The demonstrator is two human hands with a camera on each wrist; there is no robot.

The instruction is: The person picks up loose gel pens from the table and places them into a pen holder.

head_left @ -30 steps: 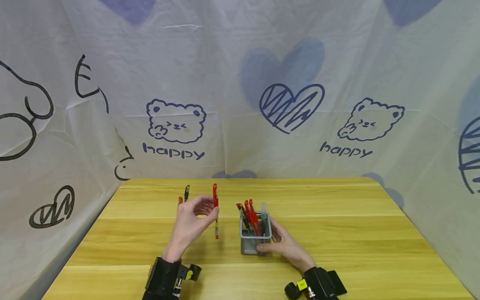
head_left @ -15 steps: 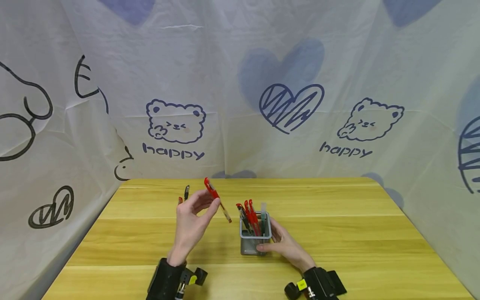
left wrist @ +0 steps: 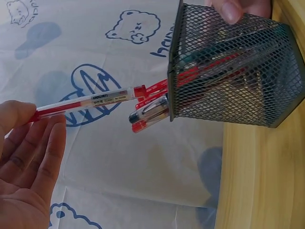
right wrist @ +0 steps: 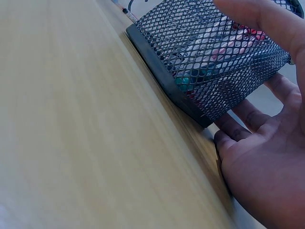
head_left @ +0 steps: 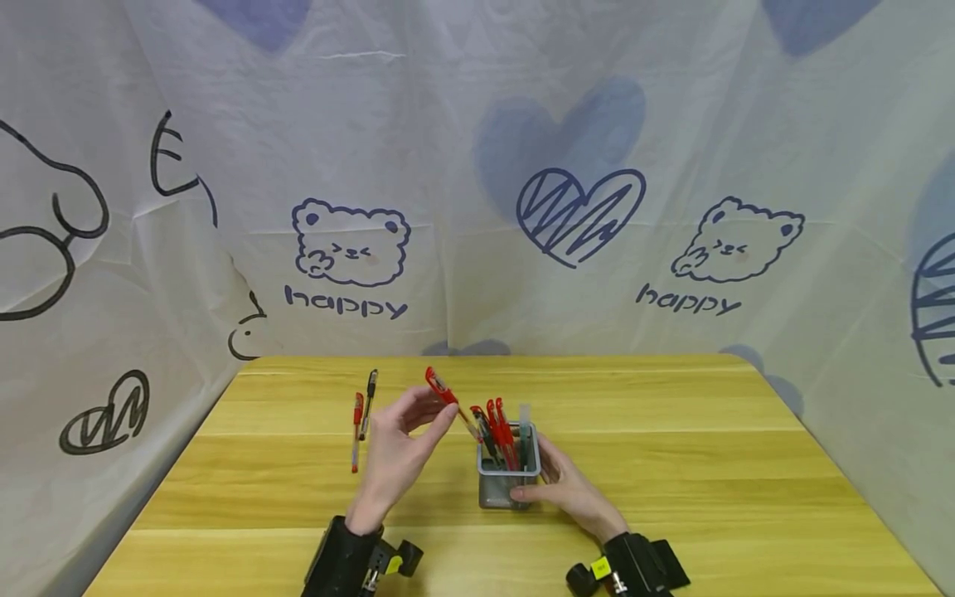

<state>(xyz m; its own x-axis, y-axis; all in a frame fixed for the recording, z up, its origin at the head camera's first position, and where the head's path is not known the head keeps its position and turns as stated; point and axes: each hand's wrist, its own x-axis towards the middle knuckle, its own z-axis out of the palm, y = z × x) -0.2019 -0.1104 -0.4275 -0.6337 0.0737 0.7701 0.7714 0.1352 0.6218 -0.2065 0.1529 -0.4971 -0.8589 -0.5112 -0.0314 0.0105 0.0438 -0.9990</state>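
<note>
My left hand (head_left: 406,444) pinches a red gel pen (left wrist: 88,104) near its capped end, between thumb and fingers. The pen slants down to the right, its lower tip close to the rim of a mesh pen holder (head_left: 507,491). Several pens (head_left: 501,431), red and black, stand in that holder, along with a pale, clear item (head_left: 525,413) at its right side. Around the holder's right side curls my right hand (head_left: 574,489), thumb on the front and fingers behind. In the right wrist view, the mesh holder (right wrist: 209,62) sits upright on the table within that grip.
Left of my left hand, a red pen (head_left: 356,431) and a black pen (head_left: 369,405) lie on the wooden table (head_left: 671,431). A white cloth (head_left: 462,207) with blue drawings hangs behind the table and along both sides.
The red pen has tipped from upright to slanted, and my left hand has carried it right to the holder's rim. The two lying pens now show fully. My right hand stays put.
</note>
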